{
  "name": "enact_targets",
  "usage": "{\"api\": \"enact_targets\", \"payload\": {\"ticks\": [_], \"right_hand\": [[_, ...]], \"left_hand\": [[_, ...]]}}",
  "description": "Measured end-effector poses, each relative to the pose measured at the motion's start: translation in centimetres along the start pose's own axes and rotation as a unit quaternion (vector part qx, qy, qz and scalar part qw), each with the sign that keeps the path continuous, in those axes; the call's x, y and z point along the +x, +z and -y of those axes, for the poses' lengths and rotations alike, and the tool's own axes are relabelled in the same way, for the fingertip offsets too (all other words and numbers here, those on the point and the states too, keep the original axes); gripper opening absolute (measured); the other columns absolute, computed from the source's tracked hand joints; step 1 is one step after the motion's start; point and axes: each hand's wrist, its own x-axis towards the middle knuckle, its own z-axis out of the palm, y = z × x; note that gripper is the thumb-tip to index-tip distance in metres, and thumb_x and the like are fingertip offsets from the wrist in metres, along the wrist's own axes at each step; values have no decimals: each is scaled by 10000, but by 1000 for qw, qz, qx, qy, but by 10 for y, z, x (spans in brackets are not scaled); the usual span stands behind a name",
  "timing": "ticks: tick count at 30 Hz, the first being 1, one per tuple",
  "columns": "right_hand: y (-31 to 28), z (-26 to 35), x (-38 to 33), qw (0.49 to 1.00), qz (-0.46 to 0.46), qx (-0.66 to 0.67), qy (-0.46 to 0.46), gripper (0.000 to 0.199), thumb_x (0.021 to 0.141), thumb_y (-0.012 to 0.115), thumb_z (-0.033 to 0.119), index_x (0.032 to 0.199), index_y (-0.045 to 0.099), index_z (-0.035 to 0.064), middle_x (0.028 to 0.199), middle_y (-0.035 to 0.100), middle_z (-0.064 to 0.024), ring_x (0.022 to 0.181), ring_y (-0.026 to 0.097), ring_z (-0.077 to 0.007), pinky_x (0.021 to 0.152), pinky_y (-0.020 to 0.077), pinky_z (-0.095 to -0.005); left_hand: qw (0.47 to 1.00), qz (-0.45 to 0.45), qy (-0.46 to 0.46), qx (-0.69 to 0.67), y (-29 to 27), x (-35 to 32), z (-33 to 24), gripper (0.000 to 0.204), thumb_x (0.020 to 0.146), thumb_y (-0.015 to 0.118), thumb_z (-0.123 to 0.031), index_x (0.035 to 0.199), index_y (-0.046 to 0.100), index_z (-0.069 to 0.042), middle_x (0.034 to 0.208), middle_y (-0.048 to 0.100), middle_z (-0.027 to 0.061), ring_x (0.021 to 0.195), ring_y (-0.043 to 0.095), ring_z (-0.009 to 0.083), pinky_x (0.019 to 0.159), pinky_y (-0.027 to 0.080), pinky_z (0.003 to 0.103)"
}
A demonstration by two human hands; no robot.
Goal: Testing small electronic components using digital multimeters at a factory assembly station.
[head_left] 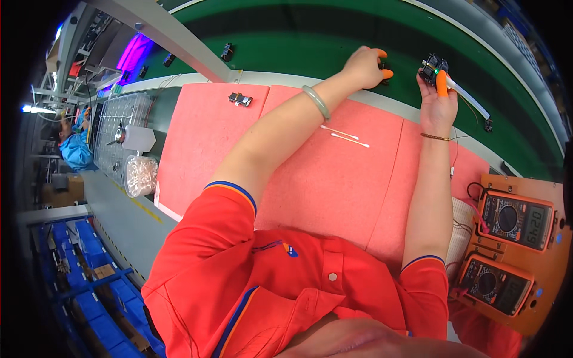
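Currently your right hand (440,106) holds black electronic module (434,62), upper right of frame, digits closed round it, orange finger cot (442,85) against it. Module sits just above palm, well right of left hand (362,68). Left hand, upper centre, half curled at dark part (382,65) over green conveyor belt (298,42); grip cannot be told. Held module: blocky, green light glowing, long axis unclear.

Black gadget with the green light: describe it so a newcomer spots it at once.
Start at the green belt across the top of the view. Towards its right, the right hand, wearing an orange fingertip cover, holds a small black gadget. Its glowing green dot sets it apart from the dark gadgets lying on the belt.
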Motion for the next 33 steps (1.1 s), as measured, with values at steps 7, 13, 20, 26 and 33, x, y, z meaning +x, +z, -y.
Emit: {"api": "enact_targets", "payload": {"ticks": [7, 13, 20, 26, 33], "right_hand": [[-5, 4, 4, 999, 24, -28, -29, 223, 841, 462, 57, 1052, 432, -10, 1036, 497, -149, 930, 528, -289, 821, 465, -423], [14, -3, -5, 999, -3, -51, 14, 194, 830, 477, 59, 1014, 470, -1, 976, 510, -110, 860, 543, -212, 756, 495, -399], [13, -4, -7, 998, 15, -53, 13, 226, 782, 559, 40, 985, 474, -9, 906, 537, -99, 787, 568, -171, 630, 519, -288], [20, 3, -19, 997, 18, -70, 9, 224, 767, 581, 38, 964, 484, -7, 862, 546, -86, 768, 567, -148, 621, 508, -261], [18, -12, -17, 993, 48, -106, -16, 242, 715, 627, 44, 918, 499, 12, 804, 557, -76, 685, 562, -139, 587, 471, -246]], "left_hand": [[881, -38, -163, 442, -99, 5, 74, 427, 762, 536, -412, 1108, 517, -162, 1171, 461, 155, 1037, 454, 382, 816, 401, 500], [846, 15, -259, 465, -164, -11, 172, 247, 774, 436, -138, 945, 595, -59, 1012, 568, 164, 974, 534, 314, 799, 436, 396], [993, -50, -109, -7, -93, -9, 84, 407, 731, 593, -49, 1113, 451, -41, 899, 575, 88, 816, 567, 205, 778, 444, 290], [792, 108, -34, -600, -40, -25, 3, 351, 798, 508, 0, 1138, 426, 22, 1040, 516, 110, 929, 525, 186, 889, 409, 334], [785, 105, 4, -611, -25, -38, -17, 350, 805, 512, -24, 1139, 424, 36, 1071, 505, 118, 1005, 495, 191, 924, 379, 336]]}}
